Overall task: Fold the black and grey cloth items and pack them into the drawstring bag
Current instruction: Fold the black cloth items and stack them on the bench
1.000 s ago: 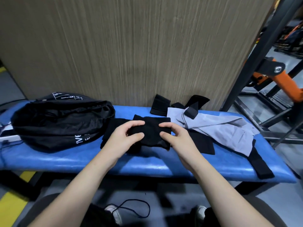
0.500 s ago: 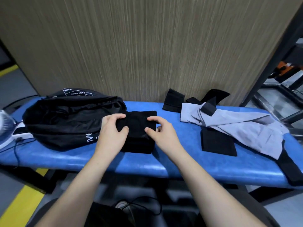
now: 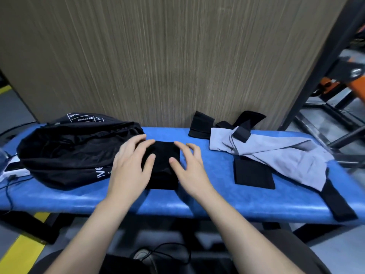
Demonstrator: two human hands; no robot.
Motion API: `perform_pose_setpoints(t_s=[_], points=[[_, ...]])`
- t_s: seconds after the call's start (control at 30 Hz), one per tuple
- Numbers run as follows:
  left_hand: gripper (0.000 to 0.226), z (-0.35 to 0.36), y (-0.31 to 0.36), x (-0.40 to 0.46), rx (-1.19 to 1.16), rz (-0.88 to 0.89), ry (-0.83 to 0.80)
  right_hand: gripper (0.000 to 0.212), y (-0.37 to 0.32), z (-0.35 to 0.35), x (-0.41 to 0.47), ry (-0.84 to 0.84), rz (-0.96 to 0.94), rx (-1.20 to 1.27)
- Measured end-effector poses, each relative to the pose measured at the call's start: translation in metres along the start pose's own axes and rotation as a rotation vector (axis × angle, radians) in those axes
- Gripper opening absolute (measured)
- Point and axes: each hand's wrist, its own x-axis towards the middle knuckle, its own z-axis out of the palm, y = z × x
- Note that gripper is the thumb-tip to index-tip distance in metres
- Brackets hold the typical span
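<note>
A folded black cloth (image 3: pixel 164 167) lies on the blue bench (image 3: pixel 217 202), right beside the mouth of the black drawstring bag (image 3: pixel 65 155) at the left. My left hand (image 3: pixel 130 165) rests on the cloth's left side with fingers spread and nearly straight. My right hand (image 3: pixel 189 167) touches its right side the same way. A grey cloth with black straps (image 3: pixel 280 155) is spread at the right. A folded black piece (image 3: pixel 252 175) lies in front of it and another black piece (image 3: pixel 199 125) at the back.
A wood-grain wall panel (image 3: pixel 177 56) stands directly behind the bench. Dark metal frame bars and orange equipment (image 3: pixel 335 82) fill the right. White objects with a cable (image 3: pixel 11 171) sit at the bench's left end. A black cord (image 3: pixel 167 254) lies on the floor below.
The black cloth went from a wide piece held mid-bench to a compact fold beside the bag. Both hands have loosened from gripping it to lying on it with fingers spread.
</note>
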Motion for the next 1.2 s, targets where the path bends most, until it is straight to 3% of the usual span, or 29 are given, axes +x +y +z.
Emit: perform_pose_setpoints(t_s=[0.2, 0.47, 0.6, 0.77, 0.93, 1.0, 1.1, 1.2], points=[[0.059, 0.027, -0.014, -0.004, 0.260, 0.076, -0.243, 0.057, 0.000, 0.010, -0.003, -0.133, -0.027, -0.281], [0.063, 0.023, -0.042, -0.001, 0.214, 0.043, -0.253, 0.065, 0.004, 0.031, 0.000, -0.320, 0.021, -0.344], [0.047, 0.019, -0.057, -0.002, 0.223, 0.019, -0.256, 0.067, 0.002, 0.040, 0.000, -0.356, 0.023, -0.312], [0.044, 0.015, -0.068, -0.002, 0.198, -0.022, -0.254, 0.068, -0.004, 0.046, -0.001, -0.376, -0.002, -0.306], [0.041, 0.015, -0.057, 0.002, 0.271, -0.033, -0.185, 0.067, -0.005, 0.037, -0.002, -0.333, -0.027, -0.265], [0.037, 0.017, -0.050, 0.003, 0.308, -0.033, -0.110, 0.066, -0.006, 0.026, -0.004, -0.307, -0.053, -0.264], [0.050, 0.014, -0.037, 0.009, 0.291, -0.015, -0.003, 0.064, -0.006, 0.004, -0.009, -0.290, -0.072, -0.281], [0.043, 0.005, -0.008, 0.014, 0.248, 0.002, 0.093, 0.060, -0.001, -0.022, -0.014, -0.229, -0.108, -0.336]])
